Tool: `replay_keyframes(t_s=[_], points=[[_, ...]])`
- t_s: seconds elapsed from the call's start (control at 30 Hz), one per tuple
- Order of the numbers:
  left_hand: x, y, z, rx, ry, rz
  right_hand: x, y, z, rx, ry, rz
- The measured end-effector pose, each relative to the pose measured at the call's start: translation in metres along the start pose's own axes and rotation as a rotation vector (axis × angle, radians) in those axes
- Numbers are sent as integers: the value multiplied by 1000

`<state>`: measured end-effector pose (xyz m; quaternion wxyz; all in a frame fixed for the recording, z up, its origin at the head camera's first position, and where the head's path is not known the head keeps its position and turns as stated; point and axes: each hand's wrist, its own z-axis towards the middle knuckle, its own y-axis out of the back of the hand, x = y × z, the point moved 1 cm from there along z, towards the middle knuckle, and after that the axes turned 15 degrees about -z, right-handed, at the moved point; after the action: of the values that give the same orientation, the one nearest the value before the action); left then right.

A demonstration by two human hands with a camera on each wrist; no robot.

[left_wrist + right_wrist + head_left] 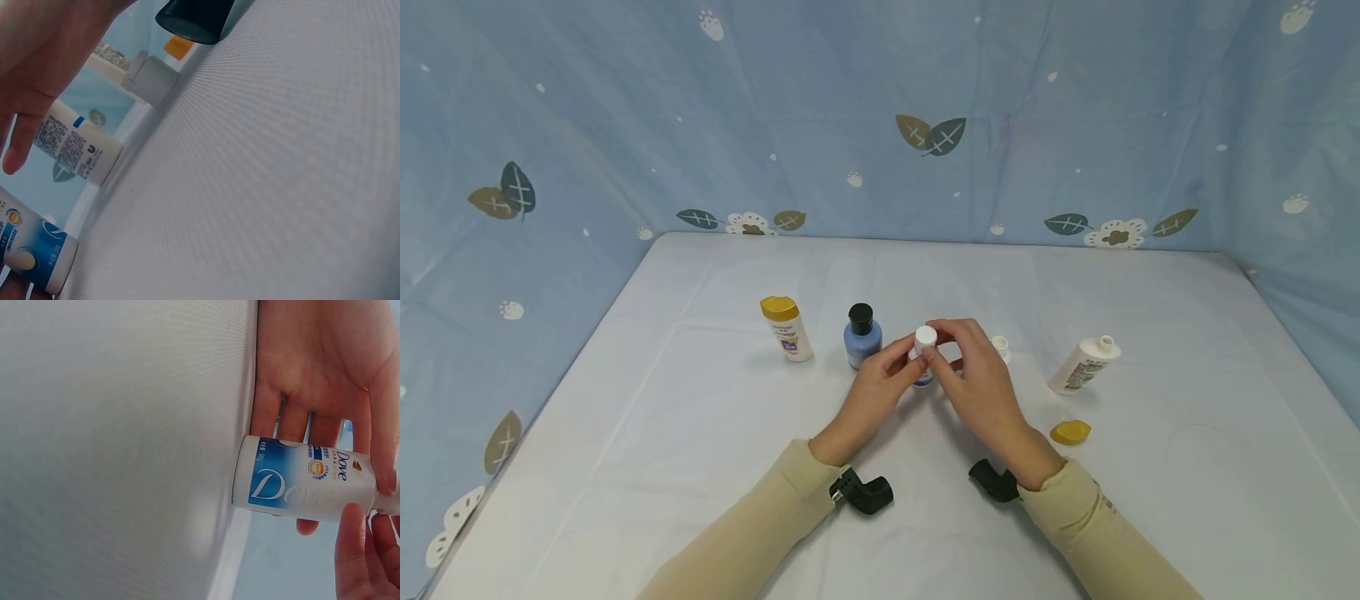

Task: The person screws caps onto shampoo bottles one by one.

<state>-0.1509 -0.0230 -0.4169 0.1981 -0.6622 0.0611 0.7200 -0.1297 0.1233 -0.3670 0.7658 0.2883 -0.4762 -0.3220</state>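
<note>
A small white-and-blue Dove bottle (306, 478) stands upright on the table between both hands. Its white cap (925, 336) shows on top in the head view. My left hand (871, 390) grips the bottle near its shoulder from the left. With thumb and fingers, my right hand (979, 385) pinches around the cap; its other fingers pass behind the bottle in the right wrist view. Just left of them stands a blue bottle (862, 342) with a black cap. Behind the right hand, an uncapped white bottle (1000, 345) is mostly hidden.
Farther left stands a white bottle (788, 335) with a gold cap. At the right, another uncapped white bottle (1081, 367) stands, and a loose gold cap (1070, 432) lies nearer. In the left wrist view, a greyish-white cap (151, 78) appears beyond the hand.
</note>
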Motion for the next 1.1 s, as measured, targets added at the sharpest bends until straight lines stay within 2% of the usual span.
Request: replay_keyframes(t_s=[0.23, 0.37, 0.6, 0.7, 0.97, 1.1], points=[[-3, -1, 1, 4, -4, -27, 0, 0, 2, 17, -19, -15], [-5, -1, 1, 1, 20, -26, 1, 0, 2, 24, -26, -13], [-27, -7, -7, 16, 2, -24, 3, 1, 0, 8, 28, -30], [-31, -8, -8, 8, -1, -14, 4, 1, -1, 4, 27, -23], [-32, -9, -9, -2, 17, 4, 2, 0, -2, 0, 3, -23], [-24, -7, -7, -1, 32, -29, 2, 1, -2, 5, -9, -34]])
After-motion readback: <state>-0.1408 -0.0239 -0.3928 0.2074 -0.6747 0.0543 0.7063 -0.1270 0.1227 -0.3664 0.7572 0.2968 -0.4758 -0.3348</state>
